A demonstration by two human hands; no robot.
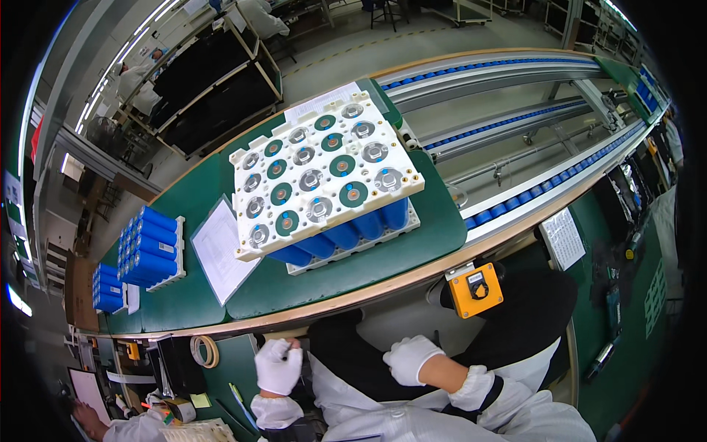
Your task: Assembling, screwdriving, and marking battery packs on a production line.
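Observation:
My left hand (278,366), in a white glove with bare fingertips, is curled closed beside my left knee; nothing shows in it. My right hand (412,359), also gloved in white, lies on my dark trouser leg with its fingers folded, and I see nothing in it. Beyond both hands, untouched, a battery module (324,180) stands upright on the green bench top (317,291). Its white plastic top holder has round openings, some showing green rings and others silvery cell ends. Blue cylindrical cells (317,247) show under the holder. A printed paper sheet (224,250) lies to its left.
Two smaller blocks of blue cells (149,247) (108,289) stand farther left. A yellow switch box (476,290) juts from the bench's front edge. Roller conveyor rails (515,206) run off to the right. A tape roll (205,352) lies lower left, near another person's hand (90,418).

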